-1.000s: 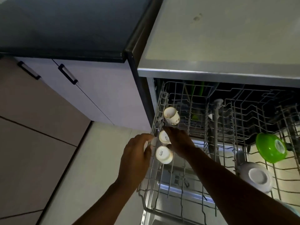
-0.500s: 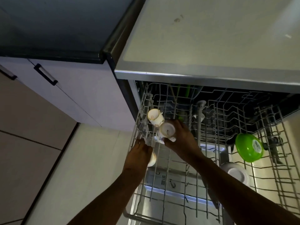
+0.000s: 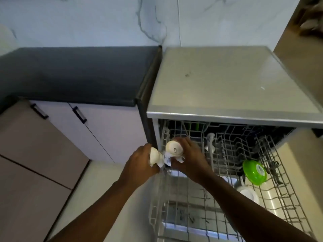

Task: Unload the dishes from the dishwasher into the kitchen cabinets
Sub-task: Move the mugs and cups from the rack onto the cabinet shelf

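Observation:
The dishwasher's upper wire rack [image 3: 227, 172] is pulled out below the steel dishwasher top [image 3: 218, 84]. At the rack's left edge my right hand [image 3: 190, 159] grips a white cup [image 3: 174, 148] upside down, with a second white cup [image 3: 167, 158] just under it. Just left of the rack my left hand [image 3: 141, 163] is closed round another white cup [image 3: 155, 157]. A green bowl [image 3: 255, 172] leans on its side in the right half of the rack, and a white bowl [image 3: 248, 193] lies upside down in front of it.
A dark countertop [image 3: 78, 72] runs to the left of the dishwasher, with pale cabinet doors [image 3: 97, 130] and two black handles [image 3: 79, 114] below. The marble wall [image 3: 122, 20] stands behind. Tiled floor [image 3: 35, 172] spreads at lower left.
The view has tilted up, showing the wall. My right hand has picked up a second cup from the rack's left edge, and my left hand has lifted its cup out beside the rack.

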The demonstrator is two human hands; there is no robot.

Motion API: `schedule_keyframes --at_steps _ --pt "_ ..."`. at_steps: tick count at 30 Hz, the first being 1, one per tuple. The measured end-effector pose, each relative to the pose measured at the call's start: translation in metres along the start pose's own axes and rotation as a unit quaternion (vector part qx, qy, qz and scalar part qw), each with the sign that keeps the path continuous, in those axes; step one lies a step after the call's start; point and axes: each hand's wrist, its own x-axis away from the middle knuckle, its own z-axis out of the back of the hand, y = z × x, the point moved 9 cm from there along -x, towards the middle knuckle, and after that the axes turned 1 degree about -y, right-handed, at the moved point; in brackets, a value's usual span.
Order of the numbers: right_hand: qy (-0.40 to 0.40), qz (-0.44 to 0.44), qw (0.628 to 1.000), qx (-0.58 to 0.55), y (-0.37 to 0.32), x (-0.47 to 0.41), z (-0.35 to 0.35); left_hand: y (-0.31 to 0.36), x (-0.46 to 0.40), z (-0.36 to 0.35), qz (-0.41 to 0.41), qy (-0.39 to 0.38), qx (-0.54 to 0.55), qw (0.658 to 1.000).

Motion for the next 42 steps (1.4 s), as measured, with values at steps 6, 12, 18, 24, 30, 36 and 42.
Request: schedule_keyframes --at_steps 6,12,18,24,30,36,42 --pt "0.038 0.055 0.995 -0.068 -0.163 -0.026 0.012 -0.013 0.053 0.167 -0.039 0.088 -0.012 0.995" --pt "0.089 0.102 0.988 -0.071 -0.345 -0.063 0.027 -0.025 0.146 0.378 -0.063 0.209 0.002 0.976" --pt "0.128 0.186 0.971 -0.071 -0.500 -0.114 0.065 -0.024 0.180 0.538 -0.073 0.302 0.036 0.950" --pt "0.184 0.240 0.951 -0.064 -0.592 -0.165 0.100 0.000 0.160 0.634 -0.126 0.367 0.052 0.920" --pt "0.230 0.277 0.930 -0.078 -0.619 -0.245 0.137 0.021 0.095 0.689 -0.187 0.384 0.069 0.902" --pt "0.289 0.266 0.915 -0.094 -0.604 -0.351 0.186 0.026 0.005 0.731 -0.219 0.388 0.091 0.891" --pt "0.297 0.238 0.918 -0.114 -0.593 -0.447 0.208 0.023 -0.089 0.771 -0.239 0.377 0.099 0.890"
